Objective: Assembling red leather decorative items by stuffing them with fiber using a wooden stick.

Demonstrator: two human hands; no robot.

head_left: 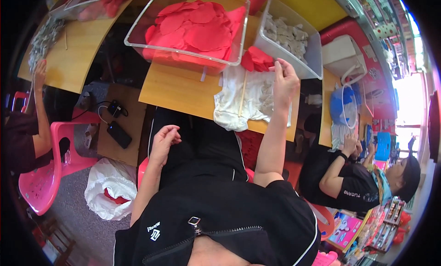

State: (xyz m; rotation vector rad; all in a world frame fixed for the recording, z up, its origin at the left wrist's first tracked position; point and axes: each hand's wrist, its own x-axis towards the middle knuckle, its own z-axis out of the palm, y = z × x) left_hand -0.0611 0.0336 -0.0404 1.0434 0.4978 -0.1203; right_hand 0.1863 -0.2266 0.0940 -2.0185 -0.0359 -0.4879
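My right hand (285, 77) is raised over the right side of the wooden table, fingertips pinched together; whether anything small is between them I cannot make out. Beside its fingertips lies a small pile of red rounded pieces (258, 60). Below the pile a crumpled white cloth (232, 114) is spread to the table's near edge, with a thin wooden stick (242, 95) lying lengthwise on it. My left hand (166, 139) hovers above my lap, short of the table, its fingers loosely bent and apart with nothing visible in them.
A clear plastic bin (133, 34) of red pieces and another bin (294, 66) of whitish scraps stand at the table's back. On the left are a pink chair (48, 178), a white sack (108, 174) and a person's arm (42, 114). Another person (340, 174) works at right.
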